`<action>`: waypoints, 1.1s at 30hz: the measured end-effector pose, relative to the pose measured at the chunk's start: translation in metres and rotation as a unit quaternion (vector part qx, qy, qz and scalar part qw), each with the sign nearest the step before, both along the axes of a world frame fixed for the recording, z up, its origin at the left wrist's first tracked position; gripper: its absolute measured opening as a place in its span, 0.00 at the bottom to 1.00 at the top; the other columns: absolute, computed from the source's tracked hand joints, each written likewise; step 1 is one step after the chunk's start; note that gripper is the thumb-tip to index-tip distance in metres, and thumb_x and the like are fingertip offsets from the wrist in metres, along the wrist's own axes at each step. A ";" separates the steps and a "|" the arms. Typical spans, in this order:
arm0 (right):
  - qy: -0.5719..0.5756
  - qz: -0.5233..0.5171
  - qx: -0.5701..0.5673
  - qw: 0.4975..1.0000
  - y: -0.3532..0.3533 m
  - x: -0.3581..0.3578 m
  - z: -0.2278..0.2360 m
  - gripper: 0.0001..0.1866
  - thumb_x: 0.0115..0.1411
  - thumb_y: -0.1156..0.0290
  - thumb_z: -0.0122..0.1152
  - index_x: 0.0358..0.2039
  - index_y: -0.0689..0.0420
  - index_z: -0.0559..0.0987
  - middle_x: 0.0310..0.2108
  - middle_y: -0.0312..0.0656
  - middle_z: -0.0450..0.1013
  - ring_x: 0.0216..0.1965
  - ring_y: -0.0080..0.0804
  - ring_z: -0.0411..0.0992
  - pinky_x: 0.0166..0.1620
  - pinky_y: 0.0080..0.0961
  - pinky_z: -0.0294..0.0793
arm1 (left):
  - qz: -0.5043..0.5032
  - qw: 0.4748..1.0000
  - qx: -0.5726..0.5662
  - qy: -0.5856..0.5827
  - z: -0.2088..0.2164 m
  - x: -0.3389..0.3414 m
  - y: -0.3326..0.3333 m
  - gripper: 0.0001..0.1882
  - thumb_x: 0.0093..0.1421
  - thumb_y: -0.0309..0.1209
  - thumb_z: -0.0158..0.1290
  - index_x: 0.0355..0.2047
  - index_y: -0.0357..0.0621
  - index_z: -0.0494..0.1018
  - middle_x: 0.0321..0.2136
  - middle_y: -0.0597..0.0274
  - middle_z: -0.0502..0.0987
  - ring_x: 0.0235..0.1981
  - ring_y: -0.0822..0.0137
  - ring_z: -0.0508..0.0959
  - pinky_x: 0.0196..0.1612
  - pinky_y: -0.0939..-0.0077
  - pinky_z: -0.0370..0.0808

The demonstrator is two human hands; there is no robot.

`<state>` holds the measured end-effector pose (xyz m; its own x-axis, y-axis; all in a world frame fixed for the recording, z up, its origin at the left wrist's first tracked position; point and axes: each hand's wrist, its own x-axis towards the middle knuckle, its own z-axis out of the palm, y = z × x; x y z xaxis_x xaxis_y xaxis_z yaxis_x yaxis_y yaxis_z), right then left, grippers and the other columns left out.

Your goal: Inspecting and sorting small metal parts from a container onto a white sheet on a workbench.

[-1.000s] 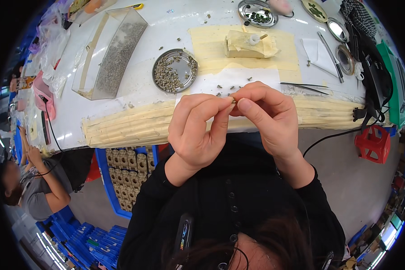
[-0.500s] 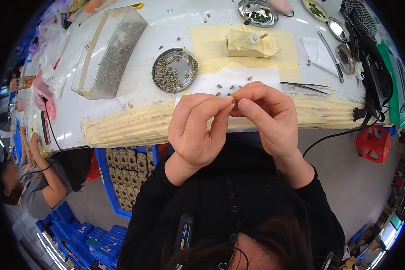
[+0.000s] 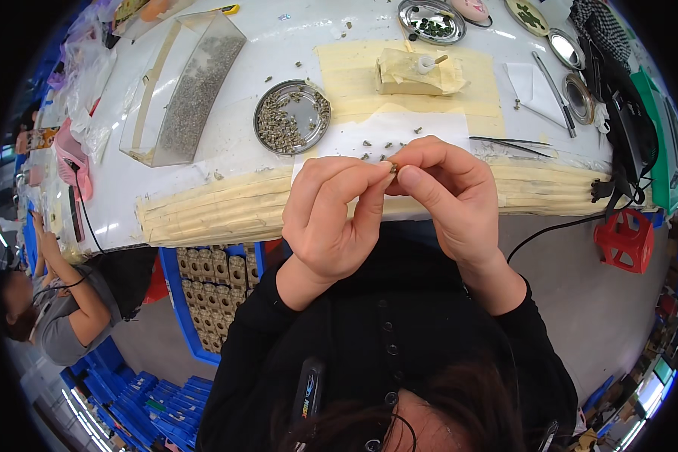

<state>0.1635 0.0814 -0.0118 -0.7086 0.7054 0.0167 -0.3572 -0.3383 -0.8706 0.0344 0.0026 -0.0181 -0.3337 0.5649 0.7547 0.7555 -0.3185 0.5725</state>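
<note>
pinching a small metal piece (image 3: 393,168) between thumb and forefinger, the left hand (image 3: 335,215) shows a closed grip in the head view. the piece lies at the far right end of that grip, directly between the two hands. the right hand (image 3: 456,196) has its thumb and curled forefinger close beside it; whether that grip bears on the piece cannot be told. long axis: too small to determine. both hands are about equally near.

materials noted: the piece has a dull, brassy surface. beyond the left hand stands a round, shallow dish (image 3: 306,112) of shiny metal, bearing a heap of small, knobbly metal parts (image 3: 281,137). loose parts lie on smooth white paper (image 3: 433,126) beyond the fingers. slim dark tweezers (image 3: 508,143) rest beyond the right hand. the front edge of the desk (image 3: 294,45) is covered in creased, cream-coloured tape (image 3: 211,209).
</note>
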 end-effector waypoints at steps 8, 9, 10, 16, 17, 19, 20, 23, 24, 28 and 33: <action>0.020 -0.011 0.029 0.999 0.000 -0.001 -0.004 0.08 0.59 0.81 0.59 0.40 0.67 0.77 0.37 0.40 0.74 0.40 0.23 0.73 0.45 0.20 0.75 | -0.008 1.000 0.005 0.006 0.001 0.000 0.001 0.11 0.48 0.15 0.61 0.32 0.36 0.76 0.27 0.57 0.76 0.26 0.64 0.76 0.28 0.77 0.73; 0.022 -0.021 0.047 0.998 0.000 -0.001 -0.005 0.08 0.59 0.81 0.59 0.40 0.67 0.77 0.37 0.40 0.74 0.40 0.23 0.73 0.45 0.20 0.75 | -0.008 1.000 0.002 0.011 0.001 0.000 0.001 0.10 0.50 0.15 0.60 0.33 0.35 0.76 0.27 0.56 0.76 0.26 0.64 0.76 0.29 0.77 0.72; 0.015 -0.023 0.050 0.998 0.000 -0.001 -0.005 0.08 0.59 0.82 0.59 0.40 0.67 0.77 0.37 0.40 0.74 0.40 0.23 0.73 0.45 0.20 0.75 | -0.007 1.000 -0.001 0.016 0.000 0.000 0.000 0.08 0.51 0.15 0.59 0.33 0.34 0.75 0.26 0.56 0.76 0.26 0.64 0.76 0.29 0.78 0.72; -0.010 0.007 0.052 0.999 0.001 0.001 -0.003 0.08 0.58 0.84 0.59 0.39 0.67 0.77 0.37 0.41 0.74 0.40 0.25 0.73 0.45 0.20 0.75 | -0.003 0.999 0.029 0.012 -0.002 -0.001 0.003 0.12 0.46 0.16 0.62 0.32 0.37 0.76 0.25 0.59 0.76 0.24 0.63 0.76 0.26 0.75 0.72; -0.007 0.008 0.054 0.998 0.001 0.001 -0.002 0.08 0.58 0.84 0.58 0.39 0.67 0.77 0.37 0.42 0.74 0.39 0.25 0.74 0.45 0.20 0.75 | -0.002 0.999 0.031 0.012 -0.002 -0.001 0.003 0.12 0.45 0.16 0.62 0.32 0.37 0.76 0.25 0.59 0.75 0.24 0.63 0.75 0.25 0.75 0.72; -0.005 -0.020 0.061 0.998 -0.001 -0.002 0.000 0.07 0.58 0.85 0.58 0.38 0.68 0.77 0.38 0.42 0.74 0.39 0.25 0.74 0.45 0.20 0.76 | 0.003 0.999 0.034 0.010 -0.002 -0.002 0.003 0.12 0.45 0.16 0.62 0.31 0.37 0.76 0.24 0.59 0.75 0.24 0.63 0.75 0.25 0.75 0.72; -0.005 -0.049 0.066 0.997 -0.005 -0.004 0.002 0.07 0.58 0.85 0.58 0.38 0.68 0.77 0.38 0.43 0.74 0.39 0.26 0.74 0.45 0.20 0.76 | 0.001 0.999 0.035 0.008 -0.003 -0.002 0.004 0.12 0.45 0.16 0.62 0.31 0.36 0.76 0.24 0.59 0.75 0.24 0.63 0.75 0.25 0.75 0.72; -0.017 -0.069 0.131 0.989 -0.003 -0.003 -0.002 0.08 0.58 0.84 0.58 0.39 0.68 0.78 0.38 0.44 0.75 0.39 0.27 0.75 0.44 0.22 0.77 | -0.003 0.999 0.036 0.003 -0.006 -0.003 0.003 0.10 0.46 0.16 0.61 0.31 0.36 0.76 0.25 0.58 0.75 0.24 0.63 0.76 0.26 0.76 0.73; -0.021 -0.063 0.128 0.990 -0.004 -0.003 -0.002 0.08 0.59 0.84 0.58 0.40 0.68 0.78 0.38 0.44 0.75 0.39 0.27 0.75 0.44 0.22 0.78 | -0.004 0.999 0.036 0.001 -0.006 -0.003 0.003 0.09 0.48 0.15 0.61 0.31 0.36 0.76 0.25 0.58 0.76 0.25 0.64 0.76 0.27 0.77 0.73; -0.017 -0.048 0.064 0.997 -0.008 -0.006 0.001 0.10 0.60 0.82 0.57 0.42 0.68 0.77 0.39 0.45 0.76 0.39 0.29 0.76 0.45 0.24 0.78 | -0.005 0.999 0.046 -0.003 -0.009 -0.005 0.002 0.08 0.50 0.15 0.60 0.31 0.36 0.77 0.26 0.58 0.77 0.26 0.65 0.77 0.28 0.78 0.74; 0.016 0.014 -0.055 0.998 -0.005 -0.007 0.001 0.08 0.61 0.81 0.57 0.41 0.67 0.77 0.39 0.45 0.76 0.39 0.29 0.76 0.45 0.26 0.79 | 0.004 0.999 0.050 0.022 -0.009 -0.008 -0.001 0.08 0.50 0.15 0.60 0.32 0.36 0.77 0.26 0.58 0.76 0.27 0.65 0.76 0.28 0.78 0.74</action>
<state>0.1565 0.0766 -0.0110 -0.7288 0.6838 -0.0374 -0.3729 -0.4421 -0.8158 0.0269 0.0014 -0.0270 -0.3027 0.4838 0.8212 0.7819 -0.3666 0.5042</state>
